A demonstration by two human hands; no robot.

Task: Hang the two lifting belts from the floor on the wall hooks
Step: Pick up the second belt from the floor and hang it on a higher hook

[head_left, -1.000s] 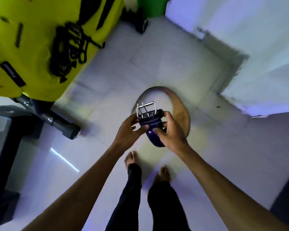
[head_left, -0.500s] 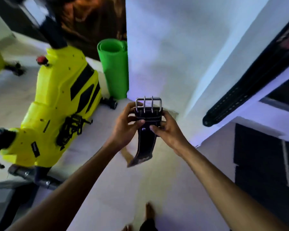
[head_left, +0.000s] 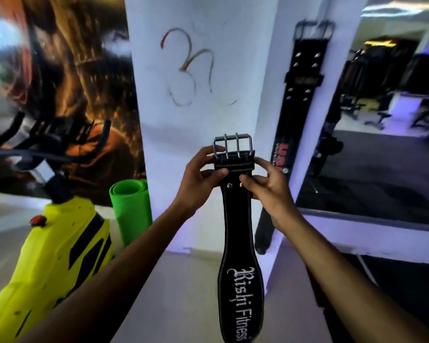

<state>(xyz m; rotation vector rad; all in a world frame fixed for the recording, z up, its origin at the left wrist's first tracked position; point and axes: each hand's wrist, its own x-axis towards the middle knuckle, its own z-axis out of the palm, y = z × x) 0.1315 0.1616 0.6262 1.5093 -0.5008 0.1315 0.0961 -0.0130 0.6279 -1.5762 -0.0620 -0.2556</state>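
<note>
A black lifting belt (head_left: 238,233) with white lettering and a steel double-prong buckle (head_left: 232,146) hangs straight down in front of a white pillar. My left hand (head_left: 198,179) grips its upper end on the left, just under the buckle. My right hand (head_left: 268,186) pinches the same end on the right. A second black belt (head_left: 300,95) with studs hangs by its buckle high on the pillar's right face; the hook under it is hidden.
The white pillar (head_left: 196,70) carries a drawn symbol. A yellow exercise bike (head_left: 52,246) stands at the left, a rolled green mat (head_left: 131,206) beside the pillar. A mirror or opening (head_left: 382,120) at the right shows gym equipment.
I have risen from the floor with the belt. My view has swung up from the tiles to the pillar, and the belt now hangs full length at chest height.
</note>
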